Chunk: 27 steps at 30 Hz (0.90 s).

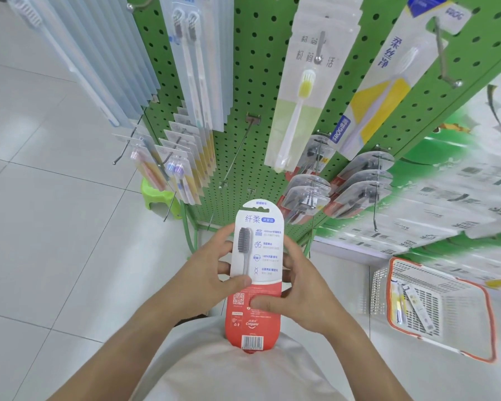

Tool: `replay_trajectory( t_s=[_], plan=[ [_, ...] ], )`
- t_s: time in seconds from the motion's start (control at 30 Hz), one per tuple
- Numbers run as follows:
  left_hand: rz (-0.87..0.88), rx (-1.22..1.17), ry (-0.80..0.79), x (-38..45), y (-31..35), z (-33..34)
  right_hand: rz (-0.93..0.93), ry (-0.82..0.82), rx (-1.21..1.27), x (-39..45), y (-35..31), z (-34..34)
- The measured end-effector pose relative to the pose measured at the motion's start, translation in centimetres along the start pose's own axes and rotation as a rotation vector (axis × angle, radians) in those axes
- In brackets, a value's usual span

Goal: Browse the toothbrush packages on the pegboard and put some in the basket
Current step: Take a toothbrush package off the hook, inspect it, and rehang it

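I hold a white-and-red Colgate toothbrush package [253,273] upright in front of my chest, its printed back facing me. My left hand [211,270] grips its left edge with the thumb across the card. My right hand [295,293] grips the right edge, thumb pressed on the red lower part. The green pegboard [249,82] rises ahead with several hanging toothbrush packs. A white basket with an orange rim [434,308] sits on the floor at the lower right, with toothbrush packages [411,305] lying inside.
Bare metal hooks [237,157] stick out from the middle of the pegboard. Clear blister packs [356,186] hang at right, pastel packs [180,169] at left. A green plastic stool [156,198] stands behind the rack's left side. White tiled floor spreads to the left.
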<state>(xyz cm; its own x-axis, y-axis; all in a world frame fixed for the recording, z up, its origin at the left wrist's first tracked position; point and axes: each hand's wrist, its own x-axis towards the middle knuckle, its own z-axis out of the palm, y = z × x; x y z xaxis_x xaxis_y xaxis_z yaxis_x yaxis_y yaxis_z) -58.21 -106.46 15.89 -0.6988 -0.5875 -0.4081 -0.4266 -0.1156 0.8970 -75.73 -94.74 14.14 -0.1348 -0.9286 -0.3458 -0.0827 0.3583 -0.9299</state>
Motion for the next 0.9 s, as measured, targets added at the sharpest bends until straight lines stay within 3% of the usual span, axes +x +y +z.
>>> replay_trajectory(
  t_s=[0.6, 0.8, 0.9],
  plan=[
    [-0.051, -0.143, 0.141, 0.3, -0.6, -0.1, 0.021, -0.101, -0.148, -0.8, -2.0, 1.2],
    [0.014, -0.013, 0.138, 0.4, -0.3, -0.2, -0.084, 0.020, -0.147, -0.8, -1.4, 0.7],
    [0.080, 0.033, 0.052, 0.0, 0.5, 0.2, -0.134, 0.126, -0.157, -0.6, -1.4, 1.4]
  ],
)
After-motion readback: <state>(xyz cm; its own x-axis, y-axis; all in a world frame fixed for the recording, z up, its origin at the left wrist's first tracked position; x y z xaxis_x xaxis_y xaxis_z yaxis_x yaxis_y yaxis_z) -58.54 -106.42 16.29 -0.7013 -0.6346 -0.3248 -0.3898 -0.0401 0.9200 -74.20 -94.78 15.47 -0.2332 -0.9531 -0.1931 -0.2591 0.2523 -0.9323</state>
